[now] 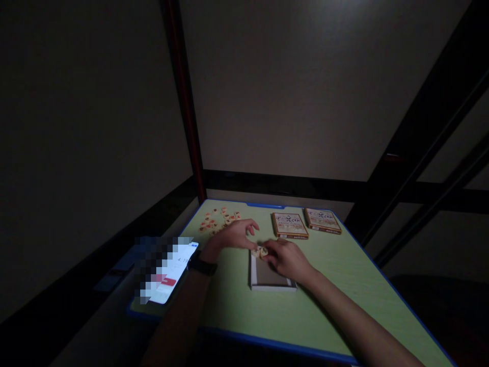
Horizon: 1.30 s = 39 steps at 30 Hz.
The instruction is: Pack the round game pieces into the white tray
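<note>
Two small, round, pale wooden discs (259, 252) with dark markings on their faces are lying side by side at the far edge of a shallow white open cardboard box (253, 275), near the middle of the pale green surface (344, 285) with its blue rim. They are touching each other, and the markings are too small to read in the dim light.

The left hand (234, 236), wearing a black wristwatch (201, 265), is reaching in from the left. Its grip is standing apart, fingers loosely spread, with a fingertip resting on the left-hand disc (255, 251). The right hand (287, 260) is lying over the box's far right corner, its grip curled together and pinching the right-hand disc (264, 253).

Beyond the left hand, a loose scatter of similar pale discs (219, 220) with red and dark marks is lying near the far left corner. Two flat rectangular orange-bordered printed boxes (290, 225) (323, 220) are sitting side by side along the far edge, well apart from the hands. A phone with a glowing white screen (173, 275) is lying at the near left edge.
</note>
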Tool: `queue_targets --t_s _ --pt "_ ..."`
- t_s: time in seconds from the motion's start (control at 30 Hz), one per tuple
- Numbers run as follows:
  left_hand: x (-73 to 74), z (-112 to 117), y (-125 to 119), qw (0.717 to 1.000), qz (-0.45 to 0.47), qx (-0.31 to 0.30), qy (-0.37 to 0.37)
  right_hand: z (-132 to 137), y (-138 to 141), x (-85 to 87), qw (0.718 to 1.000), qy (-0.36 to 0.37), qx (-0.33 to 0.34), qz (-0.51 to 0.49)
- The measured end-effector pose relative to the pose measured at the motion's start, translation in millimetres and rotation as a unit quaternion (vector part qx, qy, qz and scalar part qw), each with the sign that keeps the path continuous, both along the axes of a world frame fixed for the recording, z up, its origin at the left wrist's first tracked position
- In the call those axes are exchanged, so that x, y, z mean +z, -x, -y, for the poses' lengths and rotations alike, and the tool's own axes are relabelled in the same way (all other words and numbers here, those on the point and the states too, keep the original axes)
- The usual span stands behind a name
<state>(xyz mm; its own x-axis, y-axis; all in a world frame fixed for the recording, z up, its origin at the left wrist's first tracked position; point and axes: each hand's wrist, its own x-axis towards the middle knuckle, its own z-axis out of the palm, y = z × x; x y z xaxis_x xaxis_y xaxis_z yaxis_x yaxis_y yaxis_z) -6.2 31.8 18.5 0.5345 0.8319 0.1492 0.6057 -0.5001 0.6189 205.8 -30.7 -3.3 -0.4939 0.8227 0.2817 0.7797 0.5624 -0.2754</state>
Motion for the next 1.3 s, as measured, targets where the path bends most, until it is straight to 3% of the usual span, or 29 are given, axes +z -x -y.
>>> queue_targets --t_s 0.13,0.23,0.3,0.43,0.6,0.7,1.03,1.2,1.3 --pt "33.3 -3.8 19.9 0.978 -0.019 0.184 -0.098 -0.5 -4.1 0.2 0.999 -0.008 0.016 -0.029" --pt "57.2 -7.7 46.8 0.952 -0.119 0.253 -0.122 -1.6 -7.9 0.1 0.998 -0.042 0.012 -0.047" --pt "65.0 -11.3 66.5 0.927 -0.235 0.279 -0.091 -2.2 -9.8 -0.1 0.995 -0.073 0.011 -0.061" --pt "57.5 -16.3 91.2 0.892 -0.390 0.230 0.013 -2.2 -10.9 -0.8 0.986 -0.143 0.006 -0.088" --pt "32.9 -13.5 94.6 0.888 -0.401 0.225 0.016 -1.3 -9.2 -1.9 0.983 -0.170 0.008 -0.073" --pt "26.8 -10.7 95.7 0.893 -0.394 0.218 -0.002 -0.9 -8.7 -2.1 0.984 -0.172 0.012 -0.055" --pt "29.3 -16.0 110.5 0.912 -0.379 0.156 -0.027 0.0 -8.5 -1.4 0.982 -0.187 0.019 -0.024" --pt "42.5 -39.5 120.1 0.917 -0.331 0.218 -0.054 0.1 -9.1 -0.6 0.983 -0.180 0.023 -0.020" --pt "39.6 -53.1 118.5 0.920 -0.329 0.212 -0.035 0.5 -9.6 0.2 0.985 -0.169 0.025 -0.020"
